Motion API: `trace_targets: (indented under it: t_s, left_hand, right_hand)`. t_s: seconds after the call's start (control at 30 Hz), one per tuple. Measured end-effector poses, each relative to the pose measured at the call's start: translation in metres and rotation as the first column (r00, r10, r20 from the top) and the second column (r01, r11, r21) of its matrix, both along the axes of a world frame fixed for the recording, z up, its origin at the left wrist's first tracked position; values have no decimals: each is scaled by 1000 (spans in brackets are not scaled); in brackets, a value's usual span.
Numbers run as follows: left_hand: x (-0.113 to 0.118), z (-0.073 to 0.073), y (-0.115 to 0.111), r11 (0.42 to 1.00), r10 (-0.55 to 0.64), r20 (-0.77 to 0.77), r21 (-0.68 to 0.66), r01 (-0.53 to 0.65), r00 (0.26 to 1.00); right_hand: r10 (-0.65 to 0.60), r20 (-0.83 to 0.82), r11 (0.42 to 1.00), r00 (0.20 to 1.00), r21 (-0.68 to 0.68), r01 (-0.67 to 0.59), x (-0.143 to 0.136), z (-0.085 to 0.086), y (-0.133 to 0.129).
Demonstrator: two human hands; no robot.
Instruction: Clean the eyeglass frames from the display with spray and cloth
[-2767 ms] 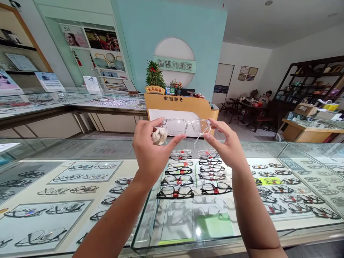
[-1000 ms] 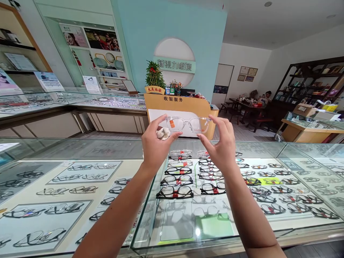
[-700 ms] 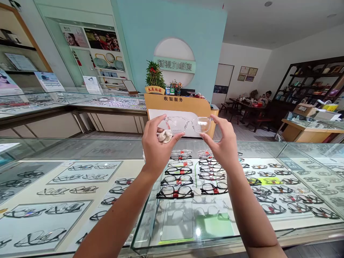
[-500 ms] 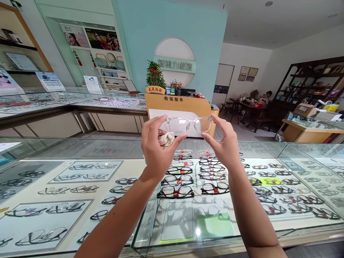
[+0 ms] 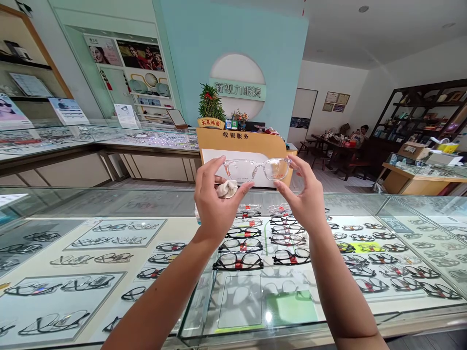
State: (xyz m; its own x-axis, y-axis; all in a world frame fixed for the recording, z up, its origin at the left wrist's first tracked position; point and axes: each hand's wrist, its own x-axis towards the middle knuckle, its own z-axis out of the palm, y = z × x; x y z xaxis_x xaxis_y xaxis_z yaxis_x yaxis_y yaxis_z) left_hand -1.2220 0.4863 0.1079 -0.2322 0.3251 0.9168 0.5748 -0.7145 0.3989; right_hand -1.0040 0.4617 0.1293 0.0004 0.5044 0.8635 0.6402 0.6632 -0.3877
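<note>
A pair of clear-framed glasses [image 5: 258, 170] is held up in front of me, above the glass display case. My left hand [image 5: 219, 197] grips its left end between thumb and fingers, with a crumpled pale cloth [image 5: 226, 189] tucked in the palm. At the right end, my right hand [image 5: 302, 194] pinches the frame between thumb and fingers. Through the lenses the orange and white counter shows.
Below lies the glass display case [image 5: 241, 296] with rows of glasses, many with red tags. Beyond stands an orange counter [image 5: 255, 141] with a plant [image 5: 211, 103]. A person [image 5: 361, 133] sits at a dark table at the back right.
The glasses have turned slightly, and the print on the right lens shows more. My left hand has shifted a little to the right; both hands keep their hold.
</note>
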Motion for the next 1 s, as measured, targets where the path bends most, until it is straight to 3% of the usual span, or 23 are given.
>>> trace_targets:
  t_s: [0.43,0.7,1.0]
  left_hand:
    - [1,0,8,977,-127,117,-155,145,985]
    - [-3,5,2,986,-115,94,-112,125,989]
    - [2,7,-8,987,-121,62,-102,127,991]
  right_hand:
    - [-47,7,996,999,70,47,-13,-3,-3]
    - [143,-360,972,922,-124,-199,-1,0,3]
    - [274,-423,922,864,-140,-361,-2,5,1]
